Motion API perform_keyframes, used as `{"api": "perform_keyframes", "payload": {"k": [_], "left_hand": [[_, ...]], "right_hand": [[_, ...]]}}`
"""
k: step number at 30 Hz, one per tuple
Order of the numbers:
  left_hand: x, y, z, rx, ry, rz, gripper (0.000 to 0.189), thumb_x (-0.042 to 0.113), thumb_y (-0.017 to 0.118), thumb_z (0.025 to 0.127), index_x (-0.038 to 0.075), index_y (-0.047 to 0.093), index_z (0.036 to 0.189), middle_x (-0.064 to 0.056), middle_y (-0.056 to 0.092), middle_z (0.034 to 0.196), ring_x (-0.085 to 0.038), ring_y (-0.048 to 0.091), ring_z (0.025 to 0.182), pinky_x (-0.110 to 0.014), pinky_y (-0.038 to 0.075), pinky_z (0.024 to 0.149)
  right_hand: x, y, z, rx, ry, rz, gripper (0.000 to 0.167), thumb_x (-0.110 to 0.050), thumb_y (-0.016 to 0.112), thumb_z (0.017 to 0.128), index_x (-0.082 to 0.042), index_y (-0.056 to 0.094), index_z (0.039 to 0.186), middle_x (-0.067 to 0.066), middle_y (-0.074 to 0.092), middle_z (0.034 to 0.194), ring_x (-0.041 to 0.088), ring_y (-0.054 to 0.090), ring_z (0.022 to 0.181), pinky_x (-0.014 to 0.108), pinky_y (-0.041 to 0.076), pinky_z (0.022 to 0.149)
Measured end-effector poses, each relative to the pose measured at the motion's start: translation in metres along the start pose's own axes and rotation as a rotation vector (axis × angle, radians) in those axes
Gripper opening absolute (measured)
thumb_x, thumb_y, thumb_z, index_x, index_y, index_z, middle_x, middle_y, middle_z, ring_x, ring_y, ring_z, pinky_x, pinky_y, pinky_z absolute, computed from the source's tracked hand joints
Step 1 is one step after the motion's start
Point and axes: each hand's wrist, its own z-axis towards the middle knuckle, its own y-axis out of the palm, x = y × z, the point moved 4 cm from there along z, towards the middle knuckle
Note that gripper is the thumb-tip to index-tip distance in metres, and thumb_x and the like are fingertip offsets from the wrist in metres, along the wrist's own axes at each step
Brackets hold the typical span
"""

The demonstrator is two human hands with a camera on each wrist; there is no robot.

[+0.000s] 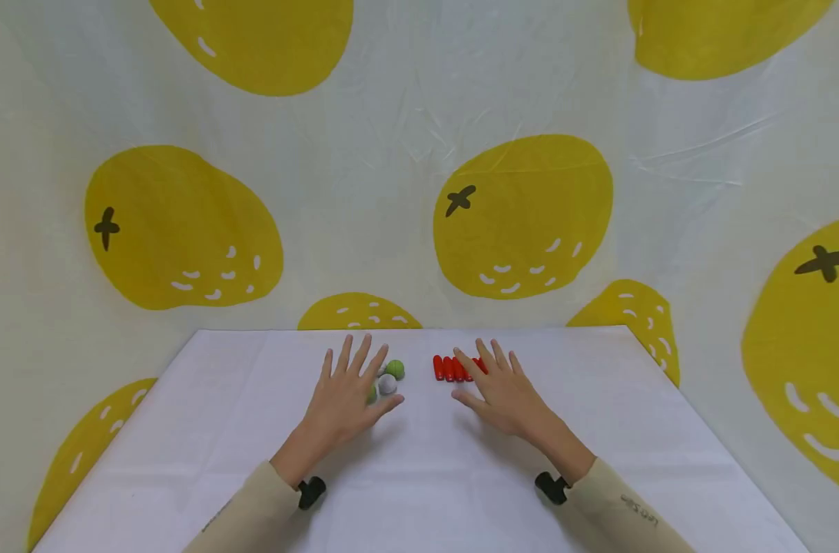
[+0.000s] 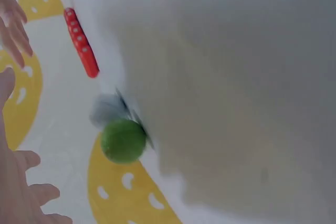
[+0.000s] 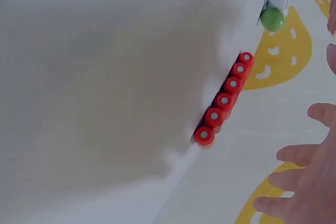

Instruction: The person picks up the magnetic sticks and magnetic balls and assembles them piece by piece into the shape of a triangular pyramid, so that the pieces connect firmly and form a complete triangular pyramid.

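Observation:
My left hand is over the table with straight, spread fingers and holds nothing. Beside its thumb and index finger lies a small group of balls: a green ball, a white ball and others partly covered by the hand. Also spread and holding nothing, my right hand is by a row of red batteries, its fingers hiding the row's right end. From the right wrist view, several red batteries lie side by side, their round ends showing metal centres. The left wrist view has a green ball near a blurred whitish ball.
A white cloth covers the table. Behind it hangs a pale curtain printed with large yellow fruit. Dark wrist cameras stick out from both sleeves. Between the balls and the batteries is a small gap.

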Motion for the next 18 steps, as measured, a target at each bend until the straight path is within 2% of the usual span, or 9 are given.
{"api": "perform_keyframes", "payload": {"k": [6,11,15,18], "left_hand": [[-0.015,0.006,0.007,-0.017,-0.006,-0.054,0.090,0.076,0.047,0.095,0.025,0.024,0.165,-0.012,0.019,0.173,-0.044,0.012,0.160,-0.069,0.016,0.124],[-0.026,0.009,0.010,-0.023,-0.017,-0.105,0.090,0.074,0.049,0.095,0.022,0.024,0.165,-0.012,0.019,0.173,-0.044,0.017,0.159,-0.069,0.021,0.122],[-0.036,0.013,0.011,-0.020,-0.048,-0.256,0.088,0.067,0.054,0.097,0.020,0.026,0.165,-0.012,0.023,0.172,-0.042,0.022,0.158,-0.068,0.028,0.119],[-0.042,0.016,0.011,-0.051,-0.094,-0.444,0.086,0.062,0.059,0.097,0.021,0.026,0.165,-0.010,0.023,0.173,-0.039,0.024,0.158,-0.066,0.029,0.120]], "right_hand": [[0.019,-0.004,0.009,-0.002,0.010,0.014,0.075,-0.054,0.056,0.101,-0.022,0.030,0.164,0.025,0.025,0.169,0.052,0.018,0.156,0.069,0.018,0.122],[0.039,-0.007,0.017,0.005,0.023,0.044,0.074,-0.048,0.056,0.102,-0.017,0.029,0.164,0.029,0.027,0.166,0.055,0.021,0.154,0.069,0.022,0.121],[0.055,-0.005,0.024,-0.012,0.039,0.092,0.072,-0.044,0.053,0.104,-0.014,0.028,0.164,0.031,0.025,0.166,0.056,0.021,0.153,0.071,0.026,0.118],[0.066,-0.001,0.028,-0.026,0.061,0.153,0.071,-0.040,0.052,0.105,-0.011,0.026,0.164,0.032,0.026,0.165,0.055,0.023,0.152,0.072,0.028,0.117]]}}
